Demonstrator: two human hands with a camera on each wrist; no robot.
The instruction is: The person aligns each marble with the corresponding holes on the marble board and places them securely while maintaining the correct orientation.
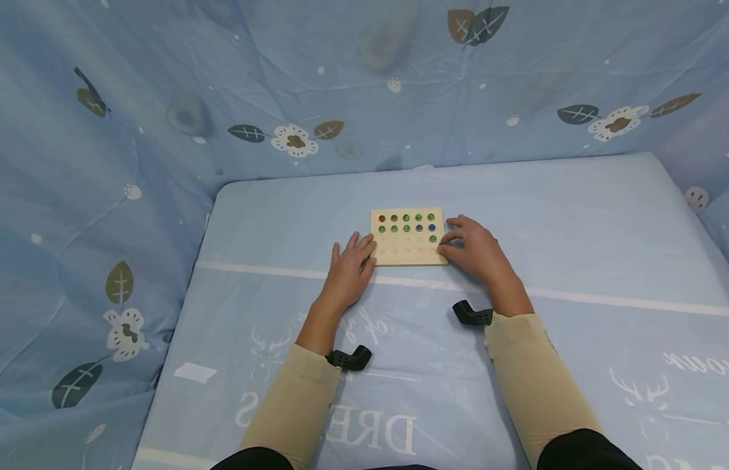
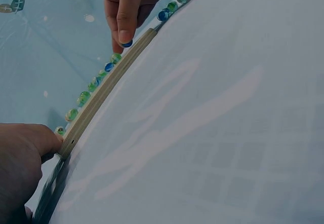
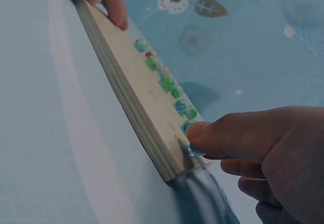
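A pale wooden board (image 1: 408,258) with rows of shallow dimples lies flat on the table. Glass marbles, mostly green with some blue and a red one (image 1: 382,219), fill its two far rows, and one green marble (image 1: 433,239) sits in the third row at the right end. My left hand (image 1: 349,269) rests at the board's left edge, fingers fairly straight, thumb (image 2: 48,140) against its end. At the right edge, my right hand (image 1: 473,248) pinches a blue marble (image 2: 126,44) between thumb and forefinger, low over the board. From above, those fingers hide this marble.
Beyond the board's right end, several more marbles (image 2: 172,6) lie in a line, hidden by the right hand from above. The table (image 1: 576,228) has a light blue printed cloth, with patterned fabric (image 1: 164,85) hanging behind. A white patch (image 1: 195,372) is at the left.
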